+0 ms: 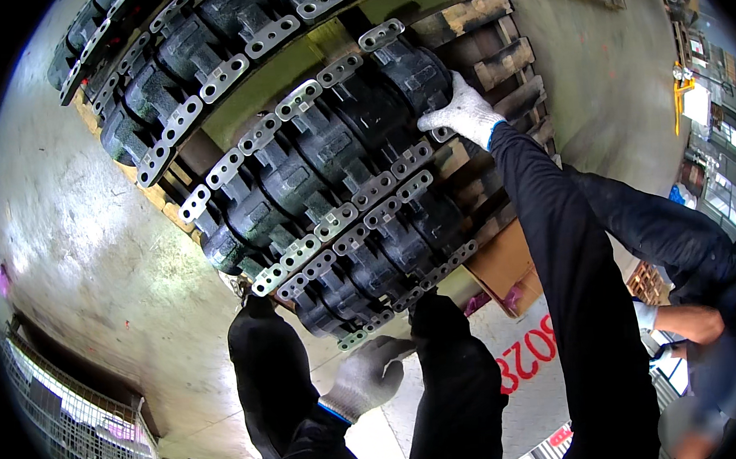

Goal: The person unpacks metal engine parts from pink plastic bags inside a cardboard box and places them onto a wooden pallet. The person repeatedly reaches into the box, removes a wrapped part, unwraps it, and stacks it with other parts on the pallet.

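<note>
Rows of black cast parts (353, 137) with silver-grey drilled flanges lie packed on a wooden pallet (501, 58). My right hand (461, 114), in a white glove, reaches out and grasps the end part (412, 73) of the middle row, fingers curled over its black body. My left hand (368, 374), also gloved, sits low by my knees with curled fingers right at the flange of the nearest part (354, 337). Whether it grips that flange is unclear. My legs in black trousers stand against the stack's near edge.
A second row of the same parts (161, 82) lies beyond a greenish board (280, 73). A brown cardboard box (507, 262) sits beside the pallet. Another person's dark sleeve (667, 234) and hand (690, 322) are at the right. A wire cage (74, 421) stands at the lower left on the concrete floor.
</note>
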Action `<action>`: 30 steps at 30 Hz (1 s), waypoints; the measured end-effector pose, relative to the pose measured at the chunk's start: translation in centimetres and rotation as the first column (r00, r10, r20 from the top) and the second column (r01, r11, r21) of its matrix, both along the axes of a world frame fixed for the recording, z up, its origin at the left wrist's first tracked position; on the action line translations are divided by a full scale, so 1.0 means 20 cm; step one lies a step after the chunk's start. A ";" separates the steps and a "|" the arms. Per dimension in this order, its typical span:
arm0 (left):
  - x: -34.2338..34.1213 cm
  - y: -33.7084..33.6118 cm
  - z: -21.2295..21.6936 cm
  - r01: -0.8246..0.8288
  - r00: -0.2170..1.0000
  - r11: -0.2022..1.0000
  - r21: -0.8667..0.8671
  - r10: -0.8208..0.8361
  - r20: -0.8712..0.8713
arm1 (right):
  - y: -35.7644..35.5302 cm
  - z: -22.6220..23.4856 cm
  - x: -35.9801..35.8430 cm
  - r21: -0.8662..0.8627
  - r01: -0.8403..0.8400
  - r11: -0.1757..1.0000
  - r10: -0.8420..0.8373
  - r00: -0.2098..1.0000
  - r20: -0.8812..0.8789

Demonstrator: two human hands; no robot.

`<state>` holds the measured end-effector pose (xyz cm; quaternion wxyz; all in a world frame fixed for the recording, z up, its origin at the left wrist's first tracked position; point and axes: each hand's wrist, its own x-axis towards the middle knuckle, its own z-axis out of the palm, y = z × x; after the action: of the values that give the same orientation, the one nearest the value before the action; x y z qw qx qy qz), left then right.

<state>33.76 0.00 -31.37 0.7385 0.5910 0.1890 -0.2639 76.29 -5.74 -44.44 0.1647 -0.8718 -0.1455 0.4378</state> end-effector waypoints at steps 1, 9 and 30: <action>0.00 0.00 -0.01 -0.017 1.000 1.000 -0.004 0.017 0.002 | 0.01 -0.01 -0.02 0.015 -0.008 1.000 0.008 1.000 -0.001; 0.02 0.02 -0.01 -0.040 0.990 0.999 0.004 0.040 -0.133 | -0.02 -0.09 -0.08 -0.150 -0.044 0.988 0.042 0.999 -0.017; 0.00 -0.04 -0.04 0.181 0.980 0.948 0.263 -0.150 -0.131 | -0.04 -0.05 -0.09 -0.081 -0.070 0.994 0.067 0.997 -0.040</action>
<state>33.78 -0.81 -32.20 0.6135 0.6857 0.2135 -0.3284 74.52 -6.61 -45.49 0.1161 -0.8641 -0.1540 0.4648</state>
